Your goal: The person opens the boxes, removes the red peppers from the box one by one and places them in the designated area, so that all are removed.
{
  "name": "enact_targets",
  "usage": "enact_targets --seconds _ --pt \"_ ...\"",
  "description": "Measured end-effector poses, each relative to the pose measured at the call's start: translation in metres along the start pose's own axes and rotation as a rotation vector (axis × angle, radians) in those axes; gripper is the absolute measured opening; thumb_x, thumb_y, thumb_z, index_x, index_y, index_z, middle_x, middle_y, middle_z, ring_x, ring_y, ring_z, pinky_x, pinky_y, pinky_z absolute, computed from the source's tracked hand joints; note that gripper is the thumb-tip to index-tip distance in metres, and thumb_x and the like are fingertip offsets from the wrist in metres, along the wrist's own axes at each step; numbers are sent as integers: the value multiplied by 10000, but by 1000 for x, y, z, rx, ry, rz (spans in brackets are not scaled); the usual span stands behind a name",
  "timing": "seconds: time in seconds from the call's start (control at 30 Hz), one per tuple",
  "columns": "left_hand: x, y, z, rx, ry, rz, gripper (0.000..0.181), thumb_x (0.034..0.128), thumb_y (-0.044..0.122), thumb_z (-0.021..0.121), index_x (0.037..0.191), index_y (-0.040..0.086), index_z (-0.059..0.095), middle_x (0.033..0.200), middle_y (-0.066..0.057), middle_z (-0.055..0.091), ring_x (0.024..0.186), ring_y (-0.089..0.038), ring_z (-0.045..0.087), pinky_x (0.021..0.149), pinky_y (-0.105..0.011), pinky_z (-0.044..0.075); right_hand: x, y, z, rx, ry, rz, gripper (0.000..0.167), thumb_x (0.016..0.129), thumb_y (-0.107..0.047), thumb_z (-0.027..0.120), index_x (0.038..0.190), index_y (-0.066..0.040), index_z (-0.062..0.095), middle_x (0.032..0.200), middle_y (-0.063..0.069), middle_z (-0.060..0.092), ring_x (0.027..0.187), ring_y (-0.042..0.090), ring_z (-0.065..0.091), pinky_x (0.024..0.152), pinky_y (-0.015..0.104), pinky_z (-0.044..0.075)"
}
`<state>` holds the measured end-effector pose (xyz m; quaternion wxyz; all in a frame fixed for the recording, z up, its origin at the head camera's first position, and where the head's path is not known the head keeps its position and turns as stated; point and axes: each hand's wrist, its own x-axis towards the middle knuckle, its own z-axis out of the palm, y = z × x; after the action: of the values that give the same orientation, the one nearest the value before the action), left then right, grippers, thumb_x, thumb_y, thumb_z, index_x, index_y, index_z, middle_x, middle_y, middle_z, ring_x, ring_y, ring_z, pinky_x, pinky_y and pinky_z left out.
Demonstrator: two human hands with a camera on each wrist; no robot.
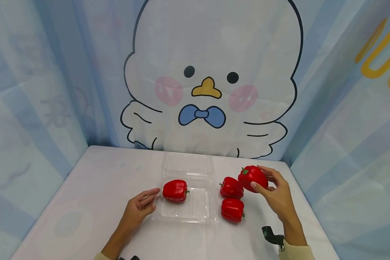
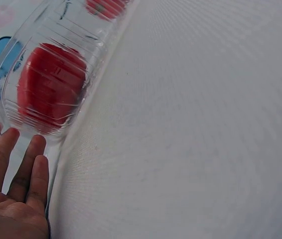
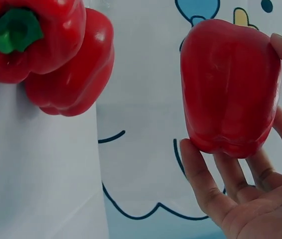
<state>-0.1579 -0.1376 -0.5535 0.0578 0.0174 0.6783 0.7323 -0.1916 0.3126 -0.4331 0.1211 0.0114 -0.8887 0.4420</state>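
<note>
Head view, glossy red pepper (image 1: 251,178), green-stemmed, in right hand (image 1: 278,195)

A blue curtain (image 1: 99,65) shows a white cartoon bird (image 1: 211,54) wearing a bow tie (image 1: 202,114)

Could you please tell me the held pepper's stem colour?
The stem is green, seen best in the head view.

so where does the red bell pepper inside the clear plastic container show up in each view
Head: the red bell pepper lies below centre, slightly left, inside the clear plastic container.
Left wrist: the pepper is at upper left, seen through the container's ribbed wall.
Right wrist: not in it.
Shared landmark: the blue bow tie printed on the cloth backdrop, partly visible in both wrist views.
</note>
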Motion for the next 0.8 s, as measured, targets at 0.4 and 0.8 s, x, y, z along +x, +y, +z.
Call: enact_targets --seconds 0.4,0.8 --pt "-1 1 -1 6 -5 -9 581 968 -34 706 1522 70 563 1595 -99 559 1408 -19 556 1057 -146 506 6 16 -5 -23 6 65 737 925 -352 840 1568 -192 518 1571 141 526 1311 304 535 911 176 489" --pt "-1 2 0 11 3 -20 571 973 -19 712 1517 65 562 1596 -95 559 1490 -191 502 1077 -179 510 11 36 -3 -4 -43 149 726 949 -343 816 1578 -174 497 1576 188 496 1353 352 483 814 101 495"
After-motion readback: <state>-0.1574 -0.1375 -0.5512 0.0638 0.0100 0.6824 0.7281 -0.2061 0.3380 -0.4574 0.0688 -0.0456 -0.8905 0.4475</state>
